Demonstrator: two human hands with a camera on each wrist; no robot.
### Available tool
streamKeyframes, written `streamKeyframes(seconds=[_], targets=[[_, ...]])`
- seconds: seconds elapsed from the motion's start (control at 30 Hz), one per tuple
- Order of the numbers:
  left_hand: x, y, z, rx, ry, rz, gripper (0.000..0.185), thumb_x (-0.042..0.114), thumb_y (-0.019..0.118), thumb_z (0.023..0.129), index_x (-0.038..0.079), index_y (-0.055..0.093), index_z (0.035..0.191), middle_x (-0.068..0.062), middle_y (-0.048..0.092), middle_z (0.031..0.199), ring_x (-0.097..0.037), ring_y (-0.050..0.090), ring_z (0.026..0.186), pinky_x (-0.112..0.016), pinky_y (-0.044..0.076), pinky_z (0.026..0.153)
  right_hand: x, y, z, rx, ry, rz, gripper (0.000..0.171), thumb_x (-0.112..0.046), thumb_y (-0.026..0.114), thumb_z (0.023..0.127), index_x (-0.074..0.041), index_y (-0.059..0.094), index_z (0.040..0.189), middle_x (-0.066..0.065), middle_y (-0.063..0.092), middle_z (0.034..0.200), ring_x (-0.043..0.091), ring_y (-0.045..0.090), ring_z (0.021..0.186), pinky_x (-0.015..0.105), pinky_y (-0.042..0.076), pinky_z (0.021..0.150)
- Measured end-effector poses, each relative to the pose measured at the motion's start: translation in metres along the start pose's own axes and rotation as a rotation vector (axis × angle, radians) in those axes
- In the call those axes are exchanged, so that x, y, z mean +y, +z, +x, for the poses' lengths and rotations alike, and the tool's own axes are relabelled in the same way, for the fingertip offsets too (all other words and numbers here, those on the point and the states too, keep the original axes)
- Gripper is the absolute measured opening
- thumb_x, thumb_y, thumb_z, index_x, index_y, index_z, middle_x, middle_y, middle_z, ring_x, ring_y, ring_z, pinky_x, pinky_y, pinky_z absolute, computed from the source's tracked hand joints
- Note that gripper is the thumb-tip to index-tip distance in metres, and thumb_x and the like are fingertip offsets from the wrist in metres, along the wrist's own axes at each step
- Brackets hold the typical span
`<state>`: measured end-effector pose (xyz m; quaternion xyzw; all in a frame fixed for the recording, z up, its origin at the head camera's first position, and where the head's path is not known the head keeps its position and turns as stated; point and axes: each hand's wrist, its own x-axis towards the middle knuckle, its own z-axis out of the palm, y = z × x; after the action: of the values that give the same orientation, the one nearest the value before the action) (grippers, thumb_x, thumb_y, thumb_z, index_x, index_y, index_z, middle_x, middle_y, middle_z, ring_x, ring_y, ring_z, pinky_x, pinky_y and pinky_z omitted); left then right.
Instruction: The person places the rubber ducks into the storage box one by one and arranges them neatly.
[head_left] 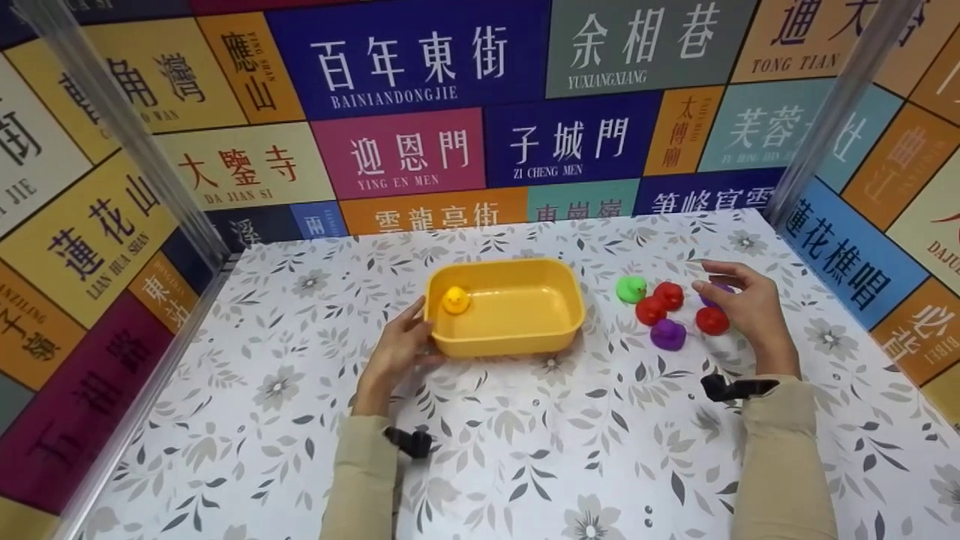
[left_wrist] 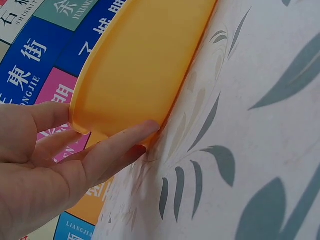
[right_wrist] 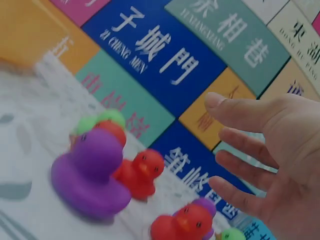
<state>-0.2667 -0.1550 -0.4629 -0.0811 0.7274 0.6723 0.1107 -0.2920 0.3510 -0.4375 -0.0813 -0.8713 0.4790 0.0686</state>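
Tub slip: the left hand (head_left: 397, 349) only rests straight fingers (left_wrist: 117, 150) against the near-left corner of the yellow tub (head_left: 504, 306); I judge that a push from there could slide the tub across the counter (head_left: 525, 450), since nothing grips it.
Duck scatter: the loose ducks sit close together, some touching; a sweeping reach could likely knock them apart or roll one away.
Wrong pick: the red duck (head_left: 712, 320) sits just beside a purple duck (head_left: 667, 334), so fingers closing may catch two.
Right hand: the right hand (head_left: 742, 307) hovers spread and relaxed over the right edge of the cluster, holding nothing.
Cluster: green duck (head_left: 631, 289) and the others lie right of the tub, apart from it.
Tub contents: one yellow duck (head_left: 455, 300) in its left end.
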Motion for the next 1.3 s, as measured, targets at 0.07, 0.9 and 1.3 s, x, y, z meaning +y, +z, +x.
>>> streamKeyframes(seconds=[0.07,0.9,1.3], targets=[[0.000,0.000,-0.001,-0.002,-0.004,0.004,0.061,0.020,0.051,0.104,0.033,0.027,0.158,-0.015,0.047,0.153,-0.029,0.067,0.101,-0.043,0.062,0.086,0.007,-0.002,0.000,-0.002,0.021,0.002,0.068,-0.055,0.070,0.087,-0.020,0.055,0.144,0.016,0.054,0.144,0.018,0.052,0.125,0.034,0.044,0.112],[0.000,0.000,-0.003,0.003,0.020,-0.002,0.063,0.019,0.052,0.102,0.030,0.027,0.159,-0.016,0.049,0.151,-0.028,0.067,0.102,-0.042,0.062,0.087,0.037,-0.019,-0.007,-0.187,0.219,-0.032,0.086,-0.061,0.072,0.082,-0.018,0.043,0.151,0.013,0.044,0.149,0.031,0.050,0.118,0.030,0.053,0.084],[0.000,-0.002,-0.003,-0.019,0.032,-0.038,0.062,0.018,0.051,0.103,0.028,0.027,0.159,-0.020,0.049,0.150,-0.030,0.068,0.100,-0.044,0.062,0.087,0.037,-0.016,-0.003,-0.238,0.228,-0.137,0.082,-0.055,0.074,0.084,-0.015,0.046,0.149,0.017,0.047,0.144,0.031,0.051,0.110,0.027,0.052,0.080]])
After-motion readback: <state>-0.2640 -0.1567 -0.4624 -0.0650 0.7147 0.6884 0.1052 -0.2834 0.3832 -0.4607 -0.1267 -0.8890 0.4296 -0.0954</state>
